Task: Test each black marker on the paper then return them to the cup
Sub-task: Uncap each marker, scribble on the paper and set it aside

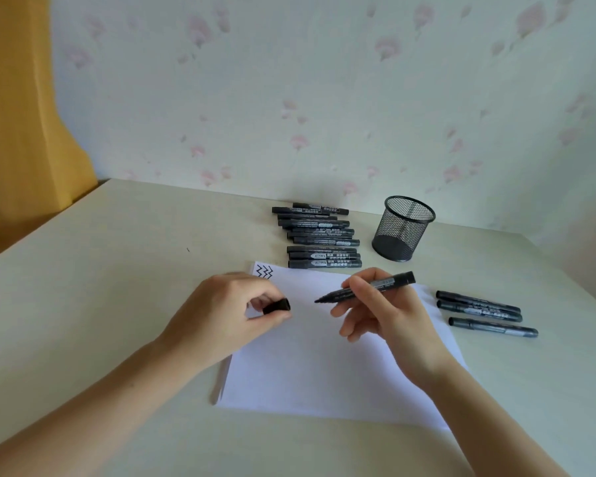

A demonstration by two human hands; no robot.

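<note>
My right hand (pixel 382 311) grips an uncapped black marker (pixel 389 283), its tip pointing left a little above the white paper (pixel 317 366). My left hand (pixel 227 311) pinches the marker's black cap (pixel 276 306) between thumb and fingers over the paper's left part. Zigzag lines (pixel 264 271) mark the paper's far left corner. A row of several capped black markers (pixel 319 235) lies behind the paper. Three more capped markers (pixel 482 313) lie to the paper's right. The black mesh cup (pixel 404 228) stands upright at the back right, with nothing visible inside.
The pale table (pixel 117 270) meets a flowered wall (pixel 324 98) at the back. A yellow curtain (pixel 18 132) hangs at the far left, beyond the table's left edge.
</note>
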